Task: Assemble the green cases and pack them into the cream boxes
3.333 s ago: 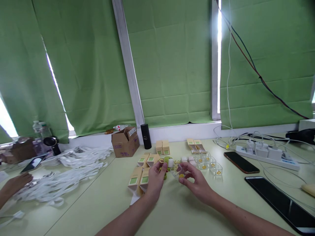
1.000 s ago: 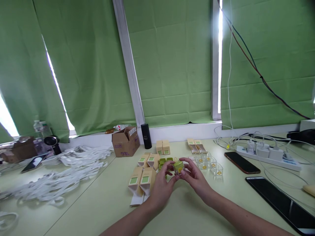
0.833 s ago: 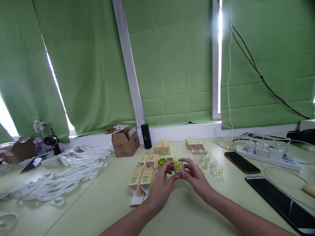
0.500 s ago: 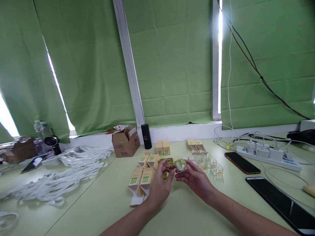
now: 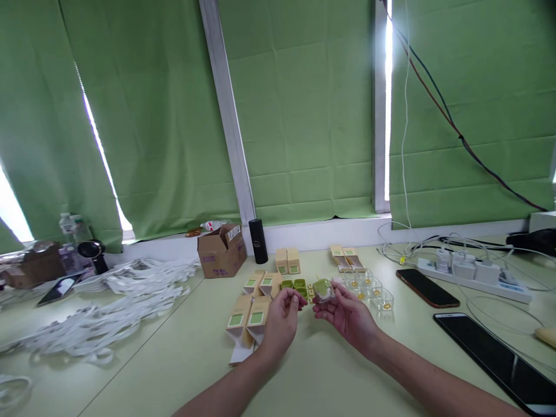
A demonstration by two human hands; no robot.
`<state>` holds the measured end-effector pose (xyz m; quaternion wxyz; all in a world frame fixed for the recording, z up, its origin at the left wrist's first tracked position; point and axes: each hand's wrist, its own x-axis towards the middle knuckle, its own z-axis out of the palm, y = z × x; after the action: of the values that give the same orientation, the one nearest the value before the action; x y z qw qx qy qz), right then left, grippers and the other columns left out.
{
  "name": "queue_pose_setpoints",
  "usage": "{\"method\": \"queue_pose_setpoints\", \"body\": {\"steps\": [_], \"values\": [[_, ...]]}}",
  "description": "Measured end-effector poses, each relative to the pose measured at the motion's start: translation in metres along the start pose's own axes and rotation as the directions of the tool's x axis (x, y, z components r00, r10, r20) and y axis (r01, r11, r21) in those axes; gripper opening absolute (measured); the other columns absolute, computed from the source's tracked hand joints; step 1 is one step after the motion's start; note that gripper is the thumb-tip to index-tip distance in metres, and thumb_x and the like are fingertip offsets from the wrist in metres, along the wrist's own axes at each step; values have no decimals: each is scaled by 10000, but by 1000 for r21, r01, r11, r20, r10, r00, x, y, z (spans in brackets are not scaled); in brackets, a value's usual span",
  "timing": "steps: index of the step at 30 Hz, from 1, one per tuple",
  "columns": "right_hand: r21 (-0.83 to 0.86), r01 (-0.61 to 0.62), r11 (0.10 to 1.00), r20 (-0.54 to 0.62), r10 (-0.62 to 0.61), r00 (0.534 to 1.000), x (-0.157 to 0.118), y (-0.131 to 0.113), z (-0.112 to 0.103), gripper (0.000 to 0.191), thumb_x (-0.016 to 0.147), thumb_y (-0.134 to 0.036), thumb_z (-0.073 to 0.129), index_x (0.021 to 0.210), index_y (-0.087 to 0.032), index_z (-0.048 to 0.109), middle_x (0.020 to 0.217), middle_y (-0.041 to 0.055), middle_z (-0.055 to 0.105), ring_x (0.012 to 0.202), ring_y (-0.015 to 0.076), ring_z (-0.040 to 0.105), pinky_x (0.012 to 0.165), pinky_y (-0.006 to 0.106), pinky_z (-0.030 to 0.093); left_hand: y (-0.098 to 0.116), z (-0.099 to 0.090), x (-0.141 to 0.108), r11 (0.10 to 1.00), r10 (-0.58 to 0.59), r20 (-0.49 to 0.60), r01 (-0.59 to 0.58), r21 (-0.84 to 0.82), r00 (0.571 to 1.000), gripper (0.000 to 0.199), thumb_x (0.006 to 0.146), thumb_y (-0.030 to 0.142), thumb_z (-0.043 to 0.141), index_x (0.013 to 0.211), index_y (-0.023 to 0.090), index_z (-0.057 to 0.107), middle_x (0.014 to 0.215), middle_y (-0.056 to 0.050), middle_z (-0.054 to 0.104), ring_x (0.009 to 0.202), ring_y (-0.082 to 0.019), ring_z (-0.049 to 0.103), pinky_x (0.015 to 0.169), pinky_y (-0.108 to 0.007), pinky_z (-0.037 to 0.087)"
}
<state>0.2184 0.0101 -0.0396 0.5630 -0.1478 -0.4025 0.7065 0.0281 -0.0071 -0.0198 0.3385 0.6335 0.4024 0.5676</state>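
Note:
My right hand [image 5: 350, 317] grips a clear square cup with a small green block in it [image 5: 323, 290], which looks like a candle with a thin wick on top. Just left of it, my left hand [image 5: 283, 317] has its thumb and fingertips pinched together; whatever they hold, if anything, is too small to make out. Behind the hands sit several green square blocks [image 5: 299, 284] and a few tiny pale pieces [image 5: 310, 291]. Clear square cups with gold discs inside [image 5: 377, 292] stand to the right. Beige boxes with green windows [image 5: 256, 317] lie beside my left hand.
At the back are a cardboard box [image 5: 221, 253], a black cylinder [image 5: 258, 241] and more beige boxes [image 5: 288, 260]. White straps [image 5: 113, 307] cover the left side. To the right lie a phone [image 5: 428, 288], a tablet [image 5: 495, 353] and a power strip [image 5: 475, 278] with cables.
My left fingers have drawn away from the cup and closed into a pinch, uncovering the green blocks. The right hand has moved slightly right with the cup.

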Motion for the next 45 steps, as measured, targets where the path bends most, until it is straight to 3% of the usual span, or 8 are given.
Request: {"method": "queue_pose_setpoints", "body": {"steps": [9, 16, 22, 30, 33, 35, 40, 45], "values": [[-89, 39, 995, -38, -42, 998, -3, 2, 7, 538, 745, -506, 911, 1162, -264, 672, 961, 49, 785, 849, 276, 770, 839, 489, 592, -6, 3, 0, 999, -21, 38, 22, -31, 999, 535, 867, 641, 734, 1115, 185, 604, 1033, -98, 699, 1001, -246, 689, 867, -376, 570], [-363, 130, 923, -31, -151, 988, -1, 8, 5, 647, 675, -479, 964, 1205, -250, 672, 1044, 73, 715, 931, 270, 707, 818, 472, 618, 5, 5, -4, 996, -71, 102, 75, -41, 992, 705, 835, 582, 801, 1365, 189, 553, 1241, -163, 693, 1187, -308, 671, 972, -427, 558], [-479, 189, 857, -53, -243, 969, -1, 11, 3, 616, 635, -401, 980, 1163, -266, 693, 1144, 100, 695, 1122, 309, 653, 894, 452, 610, 7, 6, -3, 974, -97, 191, 133, -184, 977, 637, 785, 465, 879, 1314, 213, 627, 1349, -145, 673, 1239, -310, 665, 1057, -450, 550], [-429, 240, 871, -3, -267, 964, 0, 10, -1, 585, 657, -214, 896, 1192, -284, 670, 1158, 83, 668, 1130, 285, 632, 867, 416, 601, 5, 5, -3, 980, -86, 95, 101, -170, 992, 541, 720, 265, 891, 1199, 218, 644, 1226, -117, 684, 1097, -280, 691, 953, -441, 585], [-456, 237, 858, -23, -278, 960, 2, 11, -5, 536, 666, -159, 805, 1172, -274, 672, 1099, 70, 675, 1088, 275, 644, 825, 400, 599, 5, 3, -6, 998, 3, 40, -1, -57, 999, 486, 754, 178, 814, 1203, 240, 638, 1241, -101, 675, 1147, -286, 671, 990, -448, 560], [-505, 229, 832, -49, -293, 955, 4, 12, -8, 501, 664, -156, 762, 1146, -265, 678, 1069, 69, 682, 1073, 279, 649, 771, 379, 592, 5, 2, -9, 985, 142, -11, -140, 103, 990, 456, 769, 123, 765, 1191, 254, 651, 1260, -94, 671, 1210, -294, 636, 1052, -465, 515], [-579, 207, 789, -79, -308, 948, 7, 13, -16, 506, 648, -145, 698, 1139, -265, 676, 1046, 56, 685, 1019, 274, 661, 689, 351, 578, 3, -5, -15, 770, 492, 39, -456, 446, 870, 419, 825, 71, 675, 1178, 296, 696, 1248, -102, 699, 1205, -328, 617, 1055, -512, 457], [-588, 212, 781, -84, -319, 944, 7, 15, -17, 456, 696, -202, 704, 1147, -253, 667, 1050, 64, 682, 963, 265, 660, 653, 353, 585, 3, -8, -20, 568, 613, 157, -571, 593, 774, 461, 860, 45, 611, 1211, 325, 717, 1224, -100, 740, 1131, -328, 666, 1046, -515, 420]]}}
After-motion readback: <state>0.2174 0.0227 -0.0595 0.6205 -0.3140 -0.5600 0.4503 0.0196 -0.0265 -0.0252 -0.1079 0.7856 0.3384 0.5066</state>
